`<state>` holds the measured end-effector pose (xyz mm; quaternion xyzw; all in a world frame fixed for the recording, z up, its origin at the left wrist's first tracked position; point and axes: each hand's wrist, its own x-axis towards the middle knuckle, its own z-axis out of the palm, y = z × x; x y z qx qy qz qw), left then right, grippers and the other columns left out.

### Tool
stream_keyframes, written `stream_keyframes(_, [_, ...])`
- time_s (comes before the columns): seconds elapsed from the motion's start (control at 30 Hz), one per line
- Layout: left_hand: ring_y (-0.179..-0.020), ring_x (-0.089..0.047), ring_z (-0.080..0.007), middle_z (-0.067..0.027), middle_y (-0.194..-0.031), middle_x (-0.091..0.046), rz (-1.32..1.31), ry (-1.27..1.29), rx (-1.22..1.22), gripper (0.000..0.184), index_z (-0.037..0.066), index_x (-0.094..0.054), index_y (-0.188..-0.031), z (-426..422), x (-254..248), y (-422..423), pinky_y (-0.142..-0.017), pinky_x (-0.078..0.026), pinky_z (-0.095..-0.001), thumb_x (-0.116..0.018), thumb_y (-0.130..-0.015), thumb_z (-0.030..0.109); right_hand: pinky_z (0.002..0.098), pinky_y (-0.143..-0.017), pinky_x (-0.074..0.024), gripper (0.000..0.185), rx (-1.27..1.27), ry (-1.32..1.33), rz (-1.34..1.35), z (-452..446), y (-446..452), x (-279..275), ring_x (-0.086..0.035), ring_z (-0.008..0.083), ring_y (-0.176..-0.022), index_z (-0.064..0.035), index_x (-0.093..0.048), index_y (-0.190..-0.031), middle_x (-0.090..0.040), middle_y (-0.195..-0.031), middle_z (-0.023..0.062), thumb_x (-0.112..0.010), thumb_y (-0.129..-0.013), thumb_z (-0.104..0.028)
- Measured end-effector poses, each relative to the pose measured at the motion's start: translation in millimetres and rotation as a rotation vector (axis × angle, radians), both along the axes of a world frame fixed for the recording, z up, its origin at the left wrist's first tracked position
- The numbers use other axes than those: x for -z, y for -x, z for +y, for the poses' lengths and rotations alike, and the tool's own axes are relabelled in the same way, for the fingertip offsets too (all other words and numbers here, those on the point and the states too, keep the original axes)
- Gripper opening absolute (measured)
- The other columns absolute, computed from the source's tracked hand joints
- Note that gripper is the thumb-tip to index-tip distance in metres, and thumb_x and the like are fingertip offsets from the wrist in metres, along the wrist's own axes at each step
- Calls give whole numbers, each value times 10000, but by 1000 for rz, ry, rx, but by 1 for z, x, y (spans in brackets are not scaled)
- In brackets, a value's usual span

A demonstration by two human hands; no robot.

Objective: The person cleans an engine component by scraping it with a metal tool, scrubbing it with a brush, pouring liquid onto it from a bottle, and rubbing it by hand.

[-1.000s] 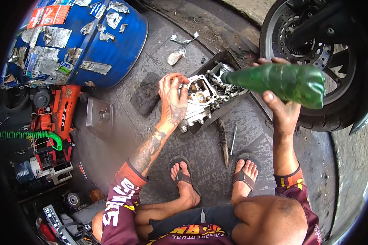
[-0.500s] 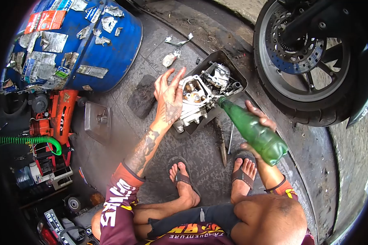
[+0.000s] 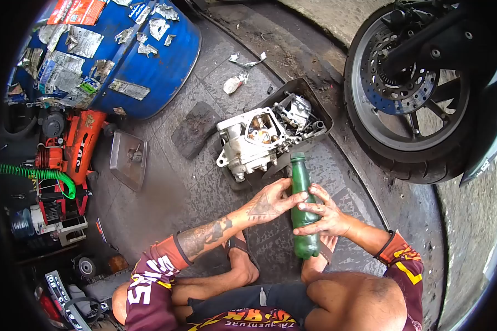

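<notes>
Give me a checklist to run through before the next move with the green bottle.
1. Right hand wrapped around the green bottle: ok, its fingers cross the front.
2. Left hand in contact with the bottle: ok, the thumb is on its side.
3. Bottle neck pointing away from the body: ok.
4. Bottle mouth sealed: cannot tell, too small to make out.
5. Metal casing fully inside the dark tray: not ok, it extends past the tray's edge.
6. Smaller metal parts lying in the tray: ok, beside the casing.
</notes>
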<state>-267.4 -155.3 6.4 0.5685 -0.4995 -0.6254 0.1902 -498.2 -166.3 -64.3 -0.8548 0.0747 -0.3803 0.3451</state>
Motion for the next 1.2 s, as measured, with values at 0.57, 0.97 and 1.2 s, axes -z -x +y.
stream_keyframes(0.57, [-1029, -623, -191, -93, -1271, -544, -190, 530, 163, 521, 100, -568, -1351, -37, -51, 33, -820, -554, -304, -750, -862, 118, 423, -1083, -442, 711, 697, -632, -69, -16, -7, -5, -549, 341, -1292, -56, -529, -1313, -580, -1352, 180, -823, -669, 4])
stream_keyframes(0.97, [-1110, -558, -273, -62, -1083, -625, -762, 805, 631, 245, 119, -700, -1136, -180, -82, -73, -970, -469, -394, -666, -895, 142, 439, -1142, -371, 780, 577, -686, 24, -42, 1, 15, -469, 359, -1363, -71, -494, -1387, -530, -1417, 179, -840, -688, -80])
stream_keyframes(1.2, [-1063, -613, -288, -67, -1048, -664, -808, 578, 959, 175, 109, -714, -1028, -210, -83, -56, -936, -486, -402, -706, -865, 172, 440, -1136, -374, 807, 577, -712, 46, -40, 3, 27, -474, 364, -1351, -68, -481, -1403, -532, -1400, 171, -845, -685, -129])
